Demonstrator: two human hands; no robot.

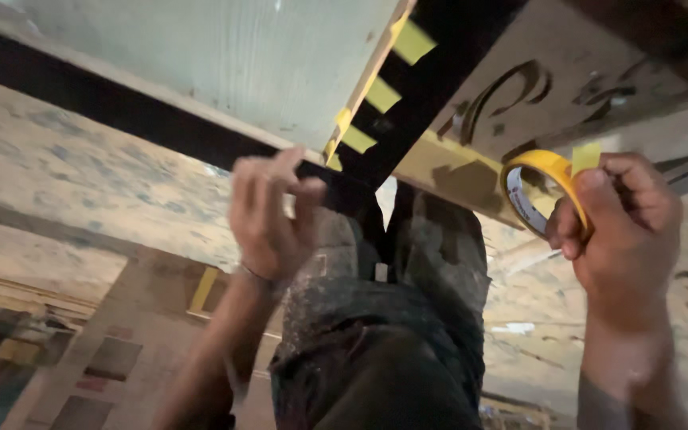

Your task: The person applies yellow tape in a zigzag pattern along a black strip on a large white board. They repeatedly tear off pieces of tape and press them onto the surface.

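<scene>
Pale panel (pixel 224 64): large, light grey-green sheet filling the upper left, above and behind the left hand; its lower edge meets a dark bar.
Dark frame bar (pixel 121 111): long black strip running diagonally from the upper left down to the left hand, where it joins a second black bar rising toward the upper right.
Cut-out board (pixel 519 87): tan board up and to the left of the right hand, pierced with curved dark openings like stencilled lettering; not legible.
Trouser legs (pixel 392 318): dusty dark fabric between the two forearms, below both hands.
Left hand (pixel 268 211): raised with fingers curled and pinched together at the lower edge of the dark bar; what the fingertips grip cannot be told.
Right hand (pixel 623 231): closed around the tape roll, thumb pressed on its outer face.
Tape roll (pixel 537 187): yellow ring with a white inner core, gripped at the left side of the right hand; a short free end (pixel 585 157) stands up just above the thumb.
Tape strips (pixel 380 95): short yellow rectangles stuck across the joint between panel and bar, up and to the right of the left hand, spaced in a row.
</scene>
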